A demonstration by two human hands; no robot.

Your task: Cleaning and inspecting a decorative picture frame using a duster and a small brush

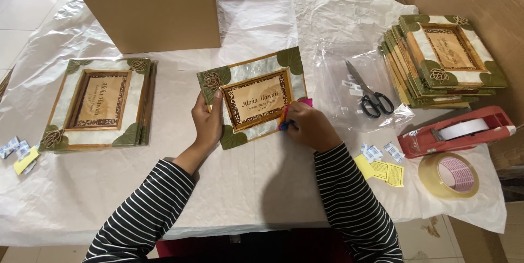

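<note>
Pearly rectangular picture frame with green leaf corners and a carved wooden inner border (252, 97) sits tilted at the middle of the white-papered worktop (262, 181), its long axis running left to right and rising toward the right. The left hand (206, 123) clasps its left short edge, fingers (218, 95) curled over the face. The right hand (309, 126) is at the lower right corner, closed around a small bright pink and yellow cloth (289, 114) pressed against the frame, so both hands touch opposite ends.
</note>
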